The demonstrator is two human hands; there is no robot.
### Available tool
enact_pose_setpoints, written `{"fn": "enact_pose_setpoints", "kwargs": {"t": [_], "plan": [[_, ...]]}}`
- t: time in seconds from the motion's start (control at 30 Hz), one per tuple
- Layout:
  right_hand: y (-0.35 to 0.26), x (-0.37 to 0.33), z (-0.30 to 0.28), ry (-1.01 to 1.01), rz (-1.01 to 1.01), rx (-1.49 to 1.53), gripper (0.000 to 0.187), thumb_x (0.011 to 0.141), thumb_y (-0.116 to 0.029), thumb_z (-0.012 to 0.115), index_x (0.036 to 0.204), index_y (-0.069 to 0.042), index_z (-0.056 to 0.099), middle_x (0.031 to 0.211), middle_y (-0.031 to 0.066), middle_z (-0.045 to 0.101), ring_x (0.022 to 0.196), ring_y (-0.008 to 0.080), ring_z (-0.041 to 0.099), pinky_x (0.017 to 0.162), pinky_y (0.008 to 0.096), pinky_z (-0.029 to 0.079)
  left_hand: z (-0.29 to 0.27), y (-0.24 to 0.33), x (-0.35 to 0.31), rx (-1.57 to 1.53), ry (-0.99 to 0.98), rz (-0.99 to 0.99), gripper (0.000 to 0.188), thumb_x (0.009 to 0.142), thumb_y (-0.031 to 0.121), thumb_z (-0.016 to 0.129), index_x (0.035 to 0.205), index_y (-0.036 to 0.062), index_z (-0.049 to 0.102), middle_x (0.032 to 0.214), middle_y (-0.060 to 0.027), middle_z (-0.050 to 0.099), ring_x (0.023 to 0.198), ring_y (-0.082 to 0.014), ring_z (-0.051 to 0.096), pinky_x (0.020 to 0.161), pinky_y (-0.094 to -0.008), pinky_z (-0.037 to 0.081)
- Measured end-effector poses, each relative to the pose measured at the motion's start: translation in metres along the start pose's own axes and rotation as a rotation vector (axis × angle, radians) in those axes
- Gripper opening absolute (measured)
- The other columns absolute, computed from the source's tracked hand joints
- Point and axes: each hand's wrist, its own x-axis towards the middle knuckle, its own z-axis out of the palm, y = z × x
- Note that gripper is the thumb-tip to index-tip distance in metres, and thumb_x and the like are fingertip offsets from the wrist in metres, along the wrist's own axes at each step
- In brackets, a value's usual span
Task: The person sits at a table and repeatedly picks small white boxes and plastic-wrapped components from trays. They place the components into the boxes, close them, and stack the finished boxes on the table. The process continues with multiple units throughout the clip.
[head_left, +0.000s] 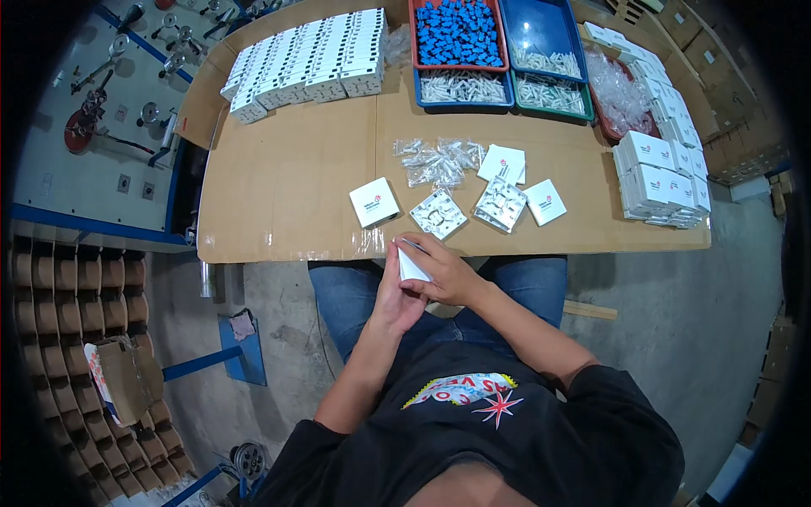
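Note:
Over my lap, just off the table's near edge, both hands are closed round a small white box (413, 266). My left hand (394, 296) grips its left side, and my right hand (452, 272) wraps it from the right with fingers across the top. The fingers partly cover the box. In front of them on the cardboard-topped table lie a white box (374, 202), two squares with printed pictures, one patterned square (438, 214) and another (500, 204), and white boxes (546, 202) beside them. Small clear bags (439, 160) with white pieces are heaped behind.
Rows of white boxes (312, 59) stand at the back left. Trays hold blue pieces (458, 34) and white plugs (463, 87); a blue tray (541, 25) sits beside them. Clear bags fill a red tray (621, 89). White boxes (663, 182) are stacked at the right edge.

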Motion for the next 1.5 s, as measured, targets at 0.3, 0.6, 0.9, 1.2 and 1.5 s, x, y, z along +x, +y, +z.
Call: {"fn": "enact_pose_setpoints", "kwargs": {"t": [0.3, 0.6, 0.9, 1.2, 1.5], "plan": [[0.014, -0.003, 0.011, 0.228, 0.103, 0.119, 0.061, 0.107, -0.038, 0.063, 0.147, 0.006, 0.055, 0.14, 0.0271, 0.06, 0.13, 0.0412, 0.06, 0.111, 0.0442, 0.047, -0.006, 0.0, 0.005, 0.044, 0.088, -0.001, 0.063, 0.11, 0.066, 0.042, 0.147, 0.0175, 0.057, 0.132, -0.005, 0.068, 0.125, -0.0207, 0.065, 0.104, -0.0458, 0.055], [0.059, 0.029, -0.036, 0.349, 0.3, -0.417, 0.064, 0.095, -0.032, 0.08, 0.146, 0.001, 0.059, 0.149, 0.0245, 0.058, 0.138, 0.0412, 0.057, 0.116, 0.0459, 0.045, 0.007, 0.01, 0.0, 0.031, -0.16, 0.101, 0.065, 0.113, 0.055, 0.03, 0.161, 0.013, 0.042, 0.144, -0.0225, 0.064, 0.127, -0.0383, 0.067, 0.103, -0.0595, 0.057], [0.008, 0.025, -0.018, 0.046, 0.795, 0.108, 0.043, 0.094, -0.034, 0.081, 0.119, 0.001, 0.075, 0.106, 0.0173, 0.078, 0.095, 0.0311, 0.076, 0.084, 0.0413, 0.059, -0.001, 0.0, 0.005, 0.344, -0.001, 0.36, 0.063, 0.101, -0.003, 0.05, 0.16, 0.013, 0.039, 0.143, -0.0156, 0.06, 0.126, -0.0269, 0.067, 0.1, -0.0477, 0.063], [0.014, 0.019, 0.002, 0.152, 0.751, 0.265, 0.036, 0.095, -0.028, 0.079, 0.112, 0.004, 0.076, 0.089, 0.019, 0.078, 0.075, 0.0215, 0.074, 0.069, 0.0356, 0.056, -0.007, -0.012, 0.015, 0.463, 0.007, 0.507, 0.059, 0.097, -0.01, 0.045, 0.153, 0.0073, 0.045, 0.14, -0.0113, 0.058, 0.126, -0.0196, 0.062, 0.109, -0.0338, 0.051], [-0.005, 0.021, -0.019, 0.293, 0.756, 0.517, 0.027, 0.099, -0.017, 0.079, 0.111, 0.007, 0.075, 0.095, 0.0081, 0.077, 0.081, 0.0112, 0.072, 0.072, 0.0261, 0.057, 0.006, 0.025, -0.01, 0.326, 0.226, 0.683, 0.06, 0.097, -0.007, 0.043, 0.155, 0.0095, 0.04, 0.137, -0.0167, 0.06, 0.12, -0.0257, 0.066, 0.096, -0.0457, 0.064]]}}
